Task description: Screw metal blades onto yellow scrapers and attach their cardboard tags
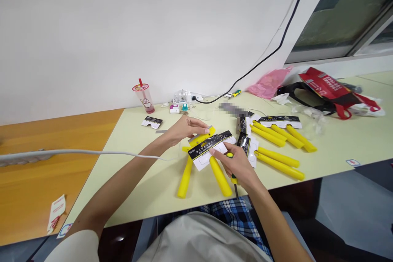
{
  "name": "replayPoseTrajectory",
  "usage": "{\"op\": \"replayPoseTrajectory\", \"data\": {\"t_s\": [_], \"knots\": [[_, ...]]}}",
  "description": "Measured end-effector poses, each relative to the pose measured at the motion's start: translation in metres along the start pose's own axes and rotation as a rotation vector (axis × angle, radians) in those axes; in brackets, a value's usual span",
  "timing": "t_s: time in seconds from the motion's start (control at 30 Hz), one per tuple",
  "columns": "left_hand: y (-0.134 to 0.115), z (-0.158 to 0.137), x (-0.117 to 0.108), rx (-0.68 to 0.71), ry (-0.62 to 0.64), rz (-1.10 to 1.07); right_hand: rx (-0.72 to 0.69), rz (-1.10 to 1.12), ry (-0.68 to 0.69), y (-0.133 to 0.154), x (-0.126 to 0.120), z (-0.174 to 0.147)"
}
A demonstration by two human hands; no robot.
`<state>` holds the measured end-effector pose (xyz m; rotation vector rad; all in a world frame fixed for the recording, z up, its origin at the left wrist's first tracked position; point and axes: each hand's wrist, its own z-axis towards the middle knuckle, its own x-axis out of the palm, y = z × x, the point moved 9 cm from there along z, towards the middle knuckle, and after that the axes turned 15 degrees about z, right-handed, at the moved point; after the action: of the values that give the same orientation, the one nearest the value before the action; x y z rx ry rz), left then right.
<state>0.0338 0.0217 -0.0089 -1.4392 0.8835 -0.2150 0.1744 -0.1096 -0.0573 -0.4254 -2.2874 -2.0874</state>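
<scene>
My left hand (188,127) pinches the end of a yellow scraper head (201,137) with a thin metal edge along it. Just below, my right hand (239,166) grips a black-and-white packaging card (208,151) between thumb and fingers. A yellow handle (221,177) sticks out under this card; its join to the head is hidden. Another yellow scraper (185,178) lies to the left, partly covered. By my right palm, a screwdriver (234,179) with a yellow-green handle shows in part; I cannot tell whether the hand holds it.
Right of my hands lie several carded yellow scrapers (279,163). Behind stand a drink cup (145,100) with a red straw and a power strip (184,97) with a black cable. A loose card (152,122) lies left, a red bag (328,86) far right.
</scene>
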Motion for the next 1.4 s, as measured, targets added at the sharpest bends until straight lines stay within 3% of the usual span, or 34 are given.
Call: {"op": "replayPoseTrajectory", "data": {"t_s": [0.1, 0.33, 0.47, 0.67, 0.83, 0.9, 1.03, 1.1, 1.23, 1.33, 1.4], "knots": [[-0.008, 0.014, 0.009, 0.038, 0.047, 0.005, -0.034, 0.016, -0.052, 0.007, -0.009, 0.007], [0.002, 0.022, 0.031, 0.005, 0.169, -0.047, -0.049, -0.008, -0.080, 0.010, -0.021, 0.017], [0.007, 0.020, 0.031, -0.017, 0.187, -0.042, -0.029, -0.003, -0.058, 0.011, -0.018, 0.027], [0.004, 0.020, 0.033, 0.083, 0.258, -0.097, -0.001, -0.081, -0.038, 0.011, -0.006, 0.048], [0.021, 0.027, 0.028, 0.044, 0.231, -0.120, 0.037, -0.164, 0.016, 0.008, 0.001, 0.056], [0.029, 0.033, 0.018, 0.036, 0.178, -0.100, -0.013, -0.292, 0.029, 0.016, -0.008, 0.054], [0.041, 0.044, -0.018, 0.028, 0.003, -0.094, -0.283, -0.784, -0.015, 0.048, -0.044, 0.036], [0.044, 0.047, -0.040, 0.027, -0.109, -0.118, -0.268, -1.059, 0.000, 0.044, -0.060, 0.023], [0.041, 0.046, -0.066, 0.019, -0.225, -0.162, -0.093, -1.488, 0.163, 0.004, -0.072, 0.003], [0.035, 0.042, -0.067, -0.001, -0.230, -0.181, -0.105, -1.566, 0.297, -0.014, -0.065, 0.001], [0.031, 0.038, -0.066, -0.002, -0.228, -0.173, -0.153, -1.554, 0.275, -0.002, -0.069, 0.009]]}}
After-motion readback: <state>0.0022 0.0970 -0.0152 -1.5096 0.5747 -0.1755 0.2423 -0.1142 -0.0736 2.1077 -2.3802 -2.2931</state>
